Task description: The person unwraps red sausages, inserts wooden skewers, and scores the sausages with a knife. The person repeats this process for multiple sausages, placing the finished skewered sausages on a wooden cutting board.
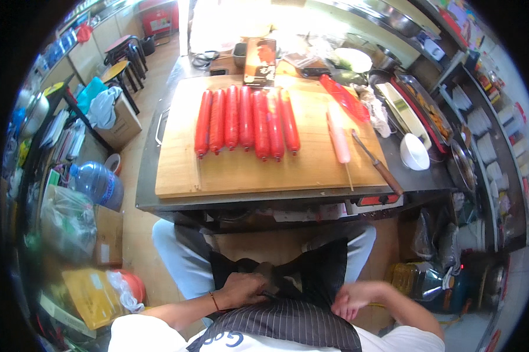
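My left hand (246, 288) rests on the black apron (321, 268) in my lap, its fingers curled and partly hidden against the cloth. Beside the apron's right edge is my right hand (354, 298), fingers bent and slightly blurred; whether either hand grips the cloth is unclear. In front of me, several red-wrapped sausages (246, 119) lie side by side on a wooden cutting board (242, 176). To their right lies a pale pink sausage (338, 138) on a wooden stick (349, 176). A wooden-handled knife (386, 177) lies diagonally over the board's right edge.
Red plastic wrapping (346, 99) lies on the board's far right. A picture box (259, 62) stands behind the sausages. A white bowl (415, 152) and a long food tray (427, 108) sit right of the board. A large water bottle (97, 184) stands at left, an oil jug (423, 280) at right.
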Demonstrator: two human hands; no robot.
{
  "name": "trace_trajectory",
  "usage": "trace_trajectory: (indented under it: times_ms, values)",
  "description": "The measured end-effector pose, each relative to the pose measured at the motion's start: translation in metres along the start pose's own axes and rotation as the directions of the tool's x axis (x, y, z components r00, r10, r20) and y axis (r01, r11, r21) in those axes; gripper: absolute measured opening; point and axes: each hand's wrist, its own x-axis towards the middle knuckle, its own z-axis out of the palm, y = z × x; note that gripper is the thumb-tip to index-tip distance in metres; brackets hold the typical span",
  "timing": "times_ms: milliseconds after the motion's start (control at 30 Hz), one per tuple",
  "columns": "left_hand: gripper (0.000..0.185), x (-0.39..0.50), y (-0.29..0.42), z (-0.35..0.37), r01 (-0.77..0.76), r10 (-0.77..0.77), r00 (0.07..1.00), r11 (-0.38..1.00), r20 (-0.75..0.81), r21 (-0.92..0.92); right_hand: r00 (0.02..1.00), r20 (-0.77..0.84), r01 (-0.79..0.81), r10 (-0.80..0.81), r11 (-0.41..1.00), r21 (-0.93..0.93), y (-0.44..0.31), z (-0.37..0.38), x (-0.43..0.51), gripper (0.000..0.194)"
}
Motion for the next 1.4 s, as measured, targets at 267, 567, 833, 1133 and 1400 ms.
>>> trace_trajectory:
  times_ms: [267, 567, 833, 1133, 1400]
  values:
    - [0.024, 0.036, 0.034, -0.091, 0.112, 0.151, 0.836, 0.894, 0.528, -0.433, -0.595, -0.485, -0.206, -0.641, 0.705, -0.679, -0.084, -0.102, -0.103, 0.026]
    - [0.031, 0.157, 0.087, -0.254, 0.542, 0.155, 0.595, 0.647, -0.789, 0.536, -0.489, -0.681, -0.178, -0.545, 0.827, -0.534, -0.086, -0.152, -0.071, 0.034]
    - [0.028, 0.254, 0.065, -0.262, 0.758, -0.136, 0.598, 0.417, -0.790, 0.502, -0.692, -0.525, -0.098, -0.496, 0.784, -0.613, -0.071, -0.160, -0.066, 0.014]
    - [0.024, 0.264, 0.073, -0.264, 0.742, -0.283, 0.591, 0.556, -0.755, 0.373, -0.641, -0.720, 0.738, -0.268, 0.047, -0.674, -0.097, -0.169, -0.088, 0.023]
    - [0.028, 0.195, 0.109, -0.261, 0.246, 0.113, 0.515, 0.930, -0.849, 0.273, -0.604, -0.740, 0.759, -0.295, 0.072, -0.647, -0.125, -0.156, -0.063, 0.027]
